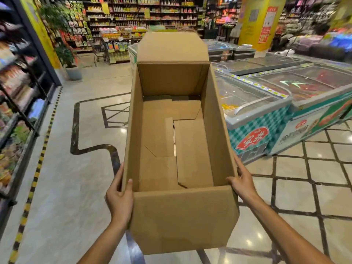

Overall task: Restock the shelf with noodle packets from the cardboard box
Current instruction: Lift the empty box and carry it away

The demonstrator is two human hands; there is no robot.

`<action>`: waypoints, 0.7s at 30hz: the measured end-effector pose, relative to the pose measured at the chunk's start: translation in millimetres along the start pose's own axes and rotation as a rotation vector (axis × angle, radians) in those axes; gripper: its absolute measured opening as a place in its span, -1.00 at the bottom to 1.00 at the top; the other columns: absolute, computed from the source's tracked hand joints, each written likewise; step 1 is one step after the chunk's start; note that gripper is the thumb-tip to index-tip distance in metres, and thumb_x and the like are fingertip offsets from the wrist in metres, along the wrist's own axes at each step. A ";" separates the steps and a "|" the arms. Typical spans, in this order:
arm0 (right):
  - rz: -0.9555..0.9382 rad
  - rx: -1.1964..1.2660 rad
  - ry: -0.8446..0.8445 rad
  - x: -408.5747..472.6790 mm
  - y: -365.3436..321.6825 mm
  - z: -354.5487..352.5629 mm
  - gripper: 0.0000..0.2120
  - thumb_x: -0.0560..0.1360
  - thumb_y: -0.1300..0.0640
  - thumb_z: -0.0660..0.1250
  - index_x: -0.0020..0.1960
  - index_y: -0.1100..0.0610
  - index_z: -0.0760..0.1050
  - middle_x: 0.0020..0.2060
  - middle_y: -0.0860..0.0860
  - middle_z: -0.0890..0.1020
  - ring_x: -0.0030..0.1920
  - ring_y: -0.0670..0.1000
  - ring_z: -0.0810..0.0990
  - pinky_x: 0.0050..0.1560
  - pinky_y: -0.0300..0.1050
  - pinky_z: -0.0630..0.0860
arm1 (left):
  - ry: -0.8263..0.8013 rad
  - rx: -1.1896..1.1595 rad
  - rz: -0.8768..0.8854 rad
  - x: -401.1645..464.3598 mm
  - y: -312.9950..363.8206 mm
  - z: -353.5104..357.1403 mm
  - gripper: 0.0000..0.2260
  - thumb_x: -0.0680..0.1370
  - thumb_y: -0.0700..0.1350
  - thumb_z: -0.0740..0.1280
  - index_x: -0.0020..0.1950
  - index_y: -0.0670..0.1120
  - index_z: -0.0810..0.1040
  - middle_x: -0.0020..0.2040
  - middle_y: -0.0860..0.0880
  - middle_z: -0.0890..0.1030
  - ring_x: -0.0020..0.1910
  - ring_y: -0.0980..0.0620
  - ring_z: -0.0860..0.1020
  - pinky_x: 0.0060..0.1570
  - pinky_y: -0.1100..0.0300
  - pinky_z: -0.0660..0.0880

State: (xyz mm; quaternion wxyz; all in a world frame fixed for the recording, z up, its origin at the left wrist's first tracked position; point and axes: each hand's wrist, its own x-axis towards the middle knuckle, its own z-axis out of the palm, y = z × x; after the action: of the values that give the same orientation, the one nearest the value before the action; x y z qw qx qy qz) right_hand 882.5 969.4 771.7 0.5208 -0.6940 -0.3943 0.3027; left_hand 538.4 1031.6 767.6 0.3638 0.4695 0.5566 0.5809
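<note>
Two hands carry the cardboard box [177,134] in front of you, above the tiled floor [76,178], with its open top facing up at you. Your left hand [119,195] grips the box's near left corner: the thumb hooks over the top edge of the left wall and lies against its inner face, while the fingers run along the outside. Your right hand [242,181] clasps the near right corner the same way, thumb laid along the top edge by the near flap [182,220], fingers flat against the outer side of the right wall. Inside the box you see only its folded bottom panels [171,149], with a narrow slit between them; no noodle packets show in it. The near flap hangs down and outward toward you; the far flap [171,47] stands up at the box's far end.

Left of the box, at the frame's edge, stands the shelf [17,103], stocked with packaged goods too blurred to identify. Right of the box sit glass-topped chest freezers [266,103] with chequered teal fronts. Beyond the box's far flap, further stocked aisles [142,14] cross the store, and a potted plant [66,54] stands to the far left of it.
</note>
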 end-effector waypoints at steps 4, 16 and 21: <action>0.031 -0.017 -0.034 96.9 4.6 7.4 -0.07 0.42 0.49 0.31 0.32 -0.51 0.26 0.47 -0.11 0.39 0.39 0.02 0.45 0.29 0.06 0.53 | 0.010 0.034 -0.040 62.4 -10.8 60.9 -0.52 0.57 -0.27 0.37 0.41 0.15 0.49 0.31 0.21 0.54 0.27 0.14 0.53 0.31 0.04 0.47; 0.117 -0.070 -0.162 327.9 19.9 64.6 -0.13 0.43 0.54 0.26 0.50 -0.24 0.26 0.20 -0.28 0.52 0.09 -0.30 0.56 0.06 -0.25 0.59 | 0.098 0.075 -0.136 214.2 -64.9 186.3 -0.55 0.58 -0.25 0.35 0.43 0.09 0.48 0.30 0.19 0.52 0.24 0.16 0.51 0.23 0.19 0.44; 0.127 -0.141 -0.183 424.6 32.6 99.3 -0.07 0.42 0.47 0.27 0.31 -0.55 0.24 0.23 -0.14 0.53 0.23 -0.03 0.53 0.19 -0.02 0.57 | 0.091 0.078 -0.191 293.7 -96.8 235.2 -0.54 0.59 -0.25 0.34 0.45 0.09 0.45 0.31 0.20 0.50 0.23 0.16 0.51 0.25 0.16 0.46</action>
State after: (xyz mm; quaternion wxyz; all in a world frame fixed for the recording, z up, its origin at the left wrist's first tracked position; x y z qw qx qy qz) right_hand 1022.4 1379.0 709.2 0.4125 -0.7220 -0.4157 0.3685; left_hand 665.8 1392.2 698.9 0.3735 0.4011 0.6369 0.5422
